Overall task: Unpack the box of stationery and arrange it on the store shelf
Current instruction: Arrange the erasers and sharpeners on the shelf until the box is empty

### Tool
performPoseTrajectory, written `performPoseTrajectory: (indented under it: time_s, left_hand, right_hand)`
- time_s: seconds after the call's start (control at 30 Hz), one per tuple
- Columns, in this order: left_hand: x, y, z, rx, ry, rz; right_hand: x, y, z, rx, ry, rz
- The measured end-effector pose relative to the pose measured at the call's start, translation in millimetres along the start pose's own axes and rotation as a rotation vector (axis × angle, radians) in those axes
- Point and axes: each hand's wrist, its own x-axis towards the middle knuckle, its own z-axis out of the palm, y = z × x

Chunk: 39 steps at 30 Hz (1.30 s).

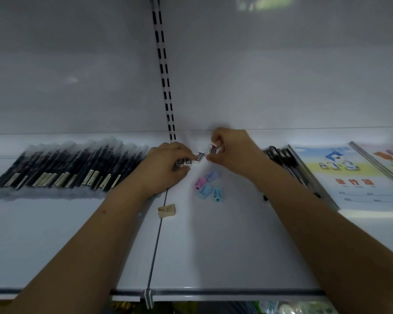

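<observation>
Head view | left hand (168, 164) grips spare erasers (186, 161) as stock | right hand (227, 148) pinches one eraser (213, 148), which I judge bound for shelf (213, 257) back edge, beside sharpeners (208, 185).

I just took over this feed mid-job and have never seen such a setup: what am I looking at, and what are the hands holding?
There is no machine: one camera worn on a person's head looks forward and down at their bare hands over a white store shelf. The left hand grips several small white erasers; the right hand pinches another eraser. Below them lie pastel sharpeners and a wooden sharpener. Wrapped dark pens lie left, more pens and notebooks right.
</observation>
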Motion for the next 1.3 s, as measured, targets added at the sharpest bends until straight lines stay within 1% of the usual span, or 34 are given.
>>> performPoseTrajectory:
  time_s: [0.1,0.2,0.27,0.4,0.53,0.63,0.83,0.97,1.1,1.2,1.23,1.3]
  left_hand:
    - [0,3,1,0.017,0.039,-0.001]
    - [1,5,4,-0.009,0.063,0.01]
    - [2,6,1,-0.02,0.068,0.013]
    - [-1,-1,-9,0.058,0.06,-0.05]
    - [-1,-4,-10,0.067,0.072,-0.081]
    - [1,-4,-8,0.045,0.098,-0.073]
    - [5,-7,-5,0.014,0.105,-0.096]
    - [-2,2,-24,-0.062,0.102,-0.119]
    - [-34,24,-61,-0.003,0.052,-0.183]
    - [-83,29,-80,-0.054,-0.075,-0.276]
    - [-99,28,-84,-0.06,-0.127,-0.312]
    - [-124,27,-85,-0.027,-0.203,-0.356]
  right_hand:
    - [6,2,14,-0.031,-0.017,0.021]
    - [7,2,18,-0.056,-0.007,-0.024]
    - [7,3,21,-0.015,-0.002,-0.058]
    - [8,0,25,0.019,-0.068,-0.127]
    - [11,-2,29,0.02,-0.015,-0.171]
    - [12,-1,31,0.031,-0.02,-0.225]
    - [13,1,34,0.063,0.027,-0.196]
    - [10,3,10,-0.038,-0.084,-0.14]
    - [-9,-4,-16,0.011,-0.269,-0.077]
    - [-19,-17,-12,-0.083,-0.418,-0.073]
    - [-21,-21,-8,-0.116,-0.439,-0.09]
    - [-22,-29,0,-0.102,-0.432,-0.127]
